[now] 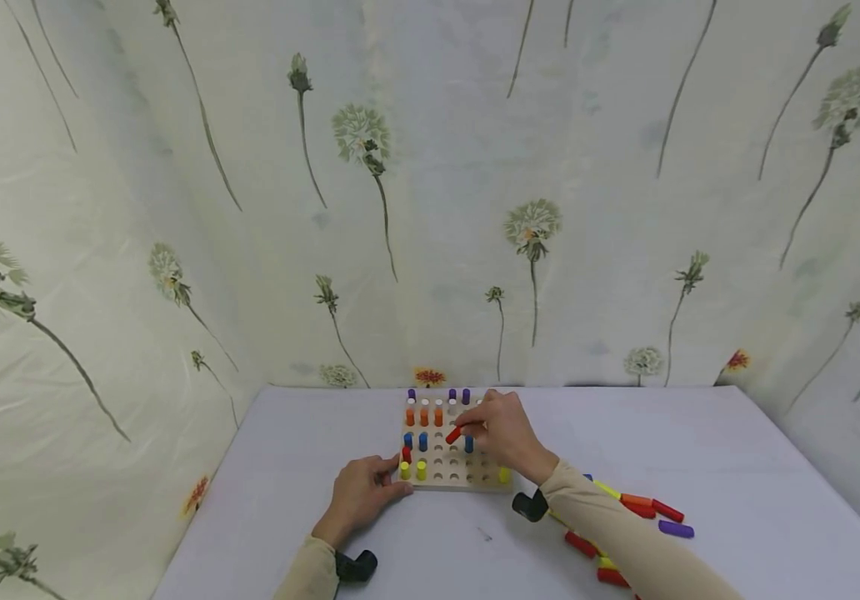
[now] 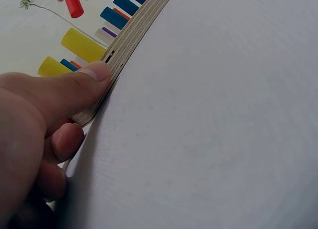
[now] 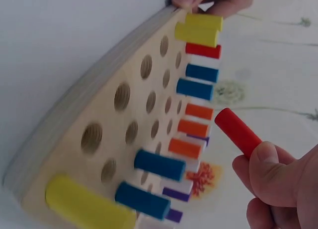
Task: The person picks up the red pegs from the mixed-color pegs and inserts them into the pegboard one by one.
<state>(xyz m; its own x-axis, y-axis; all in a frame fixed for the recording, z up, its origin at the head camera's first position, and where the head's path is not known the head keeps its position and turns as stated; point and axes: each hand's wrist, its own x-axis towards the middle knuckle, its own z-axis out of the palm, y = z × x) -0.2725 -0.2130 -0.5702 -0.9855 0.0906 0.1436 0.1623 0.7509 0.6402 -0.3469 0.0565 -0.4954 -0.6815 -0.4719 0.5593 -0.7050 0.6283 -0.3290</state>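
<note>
A wooden pegboard (image 1: pixel 460 488) lies on the table. My left hand (image 1: pixel 361 493) grips its near left corner, the thumb (image 2: pixel 94 75) against the front edge and the fingers bent around the side. Over the board, my right hand (image 1: pixel 505 427) pinches a red peg (image 3: pixel 238 132) between thumb and fingers, its free end tilted above the holes. Yellow pegs (image 1: pixel 421 470), one red peg (image 1: pixel 406 454) and blue pegs (image 1: pixel 423 442) stand in the nearer rows. Orange pegs (image 1: pixel 424 417), white ones and purple ones (image 1: pixel 412 394) stand farther back. Several holes hold no peg.
Loose pegs lie scattered on the white table (image 1: pixel 265 467) at the right, among them a purple peg (image 1: pixel 676 528) and an orange peg (image 1: pixel 636 500). My right forearm partly covers them. A flower-patterned curtain (image 1: pixel 430 208) hangs behind the table.
</note>
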